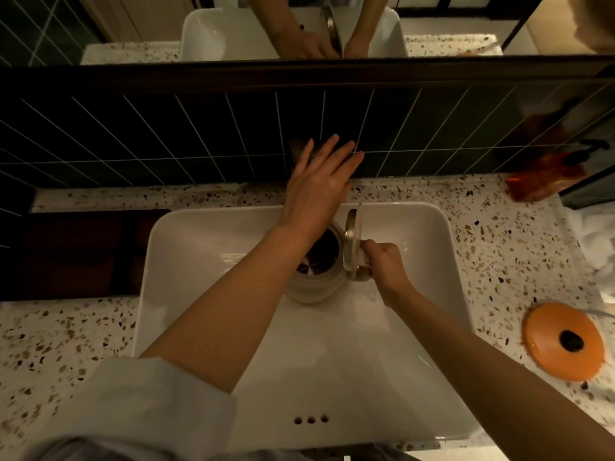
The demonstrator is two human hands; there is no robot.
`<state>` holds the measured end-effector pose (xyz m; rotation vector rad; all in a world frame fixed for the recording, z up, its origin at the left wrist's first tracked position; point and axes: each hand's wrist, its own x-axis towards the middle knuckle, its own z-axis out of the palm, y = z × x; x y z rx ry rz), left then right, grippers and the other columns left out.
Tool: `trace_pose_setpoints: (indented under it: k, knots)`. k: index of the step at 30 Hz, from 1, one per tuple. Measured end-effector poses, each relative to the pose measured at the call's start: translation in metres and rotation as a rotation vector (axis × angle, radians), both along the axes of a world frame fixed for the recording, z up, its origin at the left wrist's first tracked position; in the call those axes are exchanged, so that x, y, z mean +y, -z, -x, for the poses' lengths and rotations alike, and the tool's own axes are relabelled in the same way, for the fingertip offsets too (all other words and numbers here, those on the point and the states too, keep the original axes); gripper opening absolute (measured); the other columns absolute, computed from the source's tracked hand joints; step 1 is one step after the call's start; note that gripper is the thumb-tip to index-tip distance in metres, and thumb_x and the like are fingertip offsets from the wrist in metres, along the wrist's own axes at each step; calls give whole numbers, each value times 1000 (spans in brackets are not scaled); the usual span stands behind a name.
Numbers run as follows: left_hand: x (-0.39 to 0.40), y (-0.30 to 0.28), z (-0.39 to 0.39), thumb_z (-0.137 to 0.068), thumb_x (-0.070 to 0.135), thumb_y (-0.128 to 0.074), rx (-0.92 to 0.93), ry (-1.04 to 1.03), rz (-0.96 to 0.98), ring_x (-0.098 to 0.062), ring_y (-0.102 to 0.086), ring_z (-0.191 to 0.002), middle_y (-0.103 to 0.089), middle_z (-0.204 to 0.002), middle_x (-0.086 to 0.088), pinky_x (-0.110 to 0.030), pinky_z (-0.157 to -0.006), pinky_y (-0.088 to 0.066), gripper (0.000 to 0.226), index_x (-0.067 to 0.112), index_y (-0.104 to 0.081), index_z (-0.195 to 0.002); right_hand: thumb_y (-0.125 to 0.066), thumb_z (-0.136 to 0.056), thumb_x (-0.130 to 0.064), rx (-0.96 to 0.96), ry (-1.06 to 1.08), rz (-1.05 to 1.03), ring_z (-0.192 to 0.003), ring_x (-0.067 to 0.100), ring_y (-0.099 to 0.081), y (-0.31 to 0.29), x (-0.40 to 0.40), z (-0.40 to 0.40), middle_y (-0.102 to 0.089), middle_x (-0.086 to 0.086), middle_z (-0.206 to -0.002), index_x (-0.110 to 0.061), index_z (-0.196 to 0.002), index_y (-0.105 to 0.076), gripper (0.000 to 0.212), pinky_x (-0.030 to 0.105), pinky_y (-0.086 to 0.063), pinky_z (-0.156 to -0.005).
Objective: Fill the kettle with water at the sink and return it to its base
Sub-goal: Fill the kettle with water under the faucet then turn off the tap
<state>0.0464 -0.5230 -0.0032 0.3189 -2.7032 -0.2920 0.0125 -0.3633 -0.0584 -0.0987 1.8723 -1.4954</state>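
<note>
A cream kettle (pixel 316 287) stands inside the white sink (pixel 199 234), its lid (pixel 351 241) hinged up and the dark inside showing. My right hand (pixel 382 264) is closed around the kettle's handle on its right side. My left hand (pixel 319 184) reaches over the kettle to the dark wall, fingers spread, resting on a dark faucet (pixel 298 151) that it mostly hides. No running water is visible. The round orange kettle base (pixel 562 341) lies on the counter to the right of the sink.
The speckled terrazzo counter (pixel 66 334) surrounds the sink. An orange bottle (pixel 545 178) stands at the back right by the dark tiled wall. White cloth (pixel 595 237) lies at the far right. A mirror (pixel 299 24) hangs above the tiles.
</note>
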Motion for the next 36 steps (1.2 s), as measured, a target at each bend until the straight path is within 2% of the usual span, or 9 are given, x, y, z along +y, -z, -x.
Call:
trace_pose_setpoints:
  k: [3, 6, 11, 17, 19, 23, 27, 32, 36]
  knots:
    - [0, 1, 4, -90, 8, -63, 105, -37, -83, -35, -51, -129, -63, -131, -15, -57, -111, -29, 32, 5, -65, -122, -48, -87, -13, 19, -22, -30, -43, 10, -50, 3, 0, 2, -49, 11, -52, -1, -65, -57, 27, 19, -43, -46]
    - [1, 0, 5, -88, 6, -64, 139, -40, -125, -38, -53, -127, -65, -127, -18, -59, -110, -30, 31, 2, -67, -119, -50, -84, -19, 28, -48, -59, -55, 22, -45, 6, 1, 5, -46, 16, -62, -3, -70, -59, 24, 28, -40, -57]
    - [-1, -11, 5, -93, 8, -59, 215, -116, -316, -34, -48, -132, -61, -133, -16, -52, -115, -24, 33, 6, -62, -125, -50, -84, -18, 34, -28, -78, -41, 5, -46, 6, -1, 6, -50, 1, -46, -5, -57, -55, 31, 19, -40, -45]
    - [-7, -15, 0, -93, 10, -60, 199, -78, -401, -31, -46, -133, -59, -135, -17, -49, -116, -22, 35, 4, -61, -127, -50, -84, -18, 48, -29, -83, -45, 10, -45, 8, -2, 5, -48, 9, -52, -3, -63, -58, 27, 23, -38, -49]
    - [-8, -16, -1, -92, 10, -61, 196, -80, -416, -31, -46, -133, -59, -135, -16, -48, -116, -22, 34, 5, -61, -126, -49, -86, -16, 38, -29, -62, -41, 7, -48, 7, -2, 5, -51, 2, -45, -3, -58, -55, 32, 20, -41, -45]
    - [-8, -18, 0, -94, 12, -59, 197, -109, -444, -28, -46, -134, -58, -137, -14, -46, -117, -22, 34, 7, -61, -128, -49, -85, -17, 68, -27, -79, -41, 7, -43, 8, -2, 5, -45, 7, -52, -7, -56, -50, 31, 18, -39, -45]
    - [-10, -20, -3, -92, 15, -62, 199, -120, -521, -28, -42, -137, -57, -138, -13, -44, -117, -24, 39, 7, -58, -130, -49, -85, -16, 67, -25, -62, -37, 2, -42, 8, -2, 5, -45, 2, -47, -7, -54, -50, 32, 13, -37, -40]
    - [-9, -7, -45, -94, 19, -60, 279, -303, -597, -20, -38, -138, -55, -140, -7, -33, -114, -27, 41, 10, -56, -134, -48, -85, -15, 67, -26, -52, -37, 2, -43, 8, -1, 5, -47, -8, -37, -12, -47, -47, 38, 14, -37, -40]
    - [6, 26, -94, -95, 14, -56, 289, -480, -726, -19, -42, -135, -54, -141, -8, -33, -111, -33, 40, 10, -54, -135, -48, -85, -13, 68, -26, -45, -35, 0, -41, 6, -2, 5, -45, -10, -34, -13, -46, -46, 40, 13, -36, -38]
